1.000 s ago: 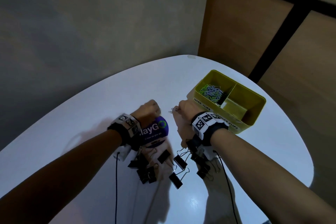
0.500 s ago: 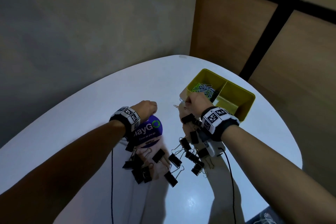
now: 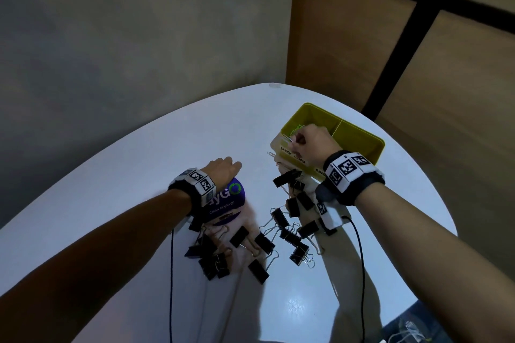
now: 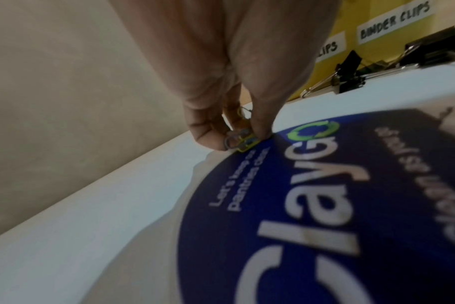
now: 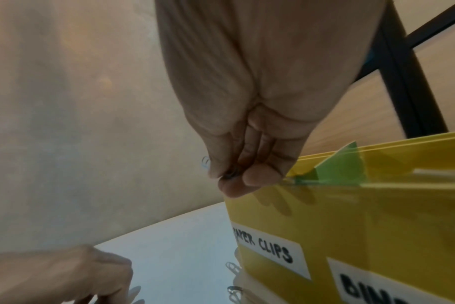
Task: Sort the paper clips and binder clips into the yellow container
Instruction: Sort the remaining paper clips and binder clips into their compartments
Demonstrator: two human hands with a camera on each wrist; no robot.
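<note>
The yellow container (image 3: pixel 373 153) stands at the back right of the white table, with labels "PAPER CLIPS" (image 5: pixel 268 251) and "BINDER CLIPS" (image 4: pixel 395 20) on its near wall. My right hand (image 3: pixel 299 138) hangs over the near rim of its left compartment, where coloured paper clips (image 3: pixel 294 129) lie. In the right wrist view its fingertips (image 5: pixel 234 179) pinch a small paper clip (image 5: pixel 205 161). My left hand (image 3: pixel 223 170) is down on the table, pinching a few coloured paper clips (image 4: pixel 240 140) at the edge of a round blue sticker (image 4: pixel 325 205). Several black binder clips (image 3: pixel 278 231) lie scattered between my forearms.
A loose paper clip (image 3: pixel 270 154) lies on the table against the container's near left corner. The table edge curves round behind the container. Thin black cables (image 3: pixel 171 273) run back along both forearms. A grey wall and wooden panels stand behind.
My right hand has risen from the table and moved right to the container's left compartment, carrying a paper clip. My left hand has stayed by the blue sticker.
</note>
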